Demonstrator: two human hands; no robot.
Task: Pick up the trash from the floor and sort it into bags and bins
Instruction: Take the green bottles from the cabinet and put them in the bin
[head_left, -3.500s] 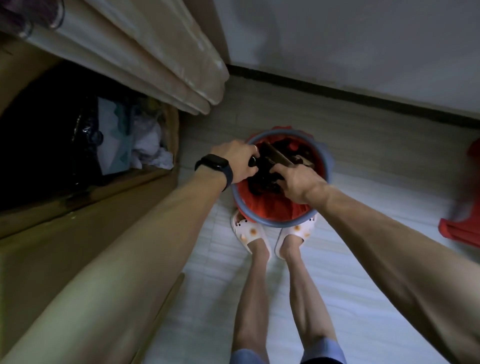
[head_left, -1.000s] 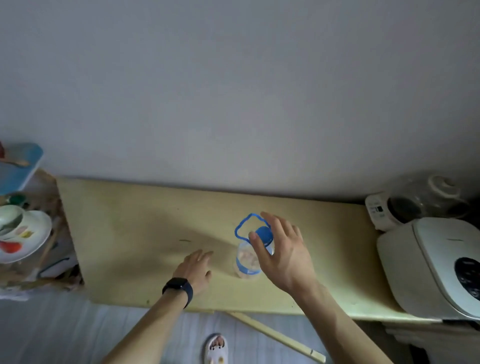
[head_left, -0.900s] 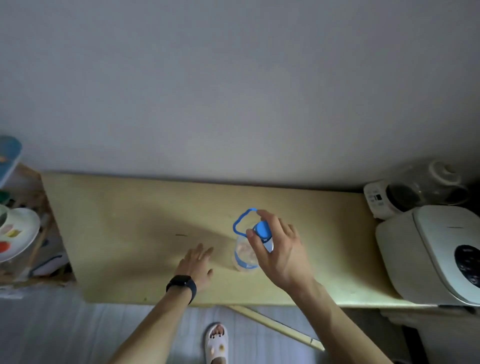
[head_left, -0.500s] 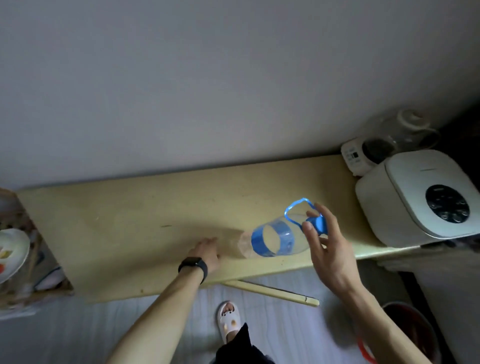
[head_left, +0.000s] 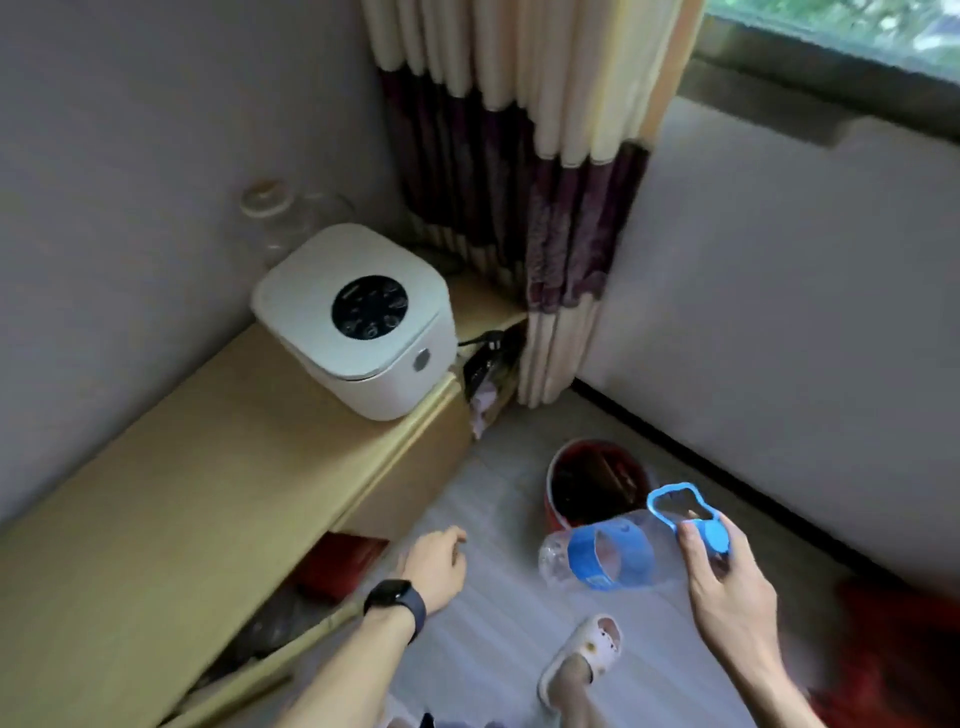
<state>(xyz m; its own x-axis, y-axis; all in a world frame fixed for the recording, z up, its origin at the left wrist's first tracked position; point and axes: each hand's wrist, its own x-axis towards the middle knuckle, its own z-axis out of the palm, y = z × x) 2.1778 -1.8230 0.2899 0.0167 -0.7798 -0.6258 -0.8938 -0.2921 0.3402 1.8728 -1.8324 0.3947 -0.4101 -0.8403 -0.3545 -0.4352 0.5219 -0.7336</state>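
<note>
A clear plastic bottle (head_left: 610, 558) with a blue label, blue cap and blue loop handle lies sideways in the air above the floor. My right hand (head_left: 727, 577) grips it at the cap end. Just beyond the bottle a red bin (head_left: 553, 512) stands on the floor, with dark trash inside. My left hand (head_left: 434, 566), with a black watch on the wrist, hangs over the floor with loosely curled fingers and holds nothing.
A yellow wooden counter (head_left: 182, 483) runs along the left wall with a white cooker (head_left: 358, 319) on it. A striped curtain (head_left: 519, 182) hangs in the corner. Something red (head_left: 893, 654) is blurred at the lower right. My sandalled foot (head_left: 587, 654) stands on the pale floor.
My right hand lifted the bottle off the counter and carried it right, toward the red bin. My left hand left the counter top. The view swung right, to the corner.
</note>
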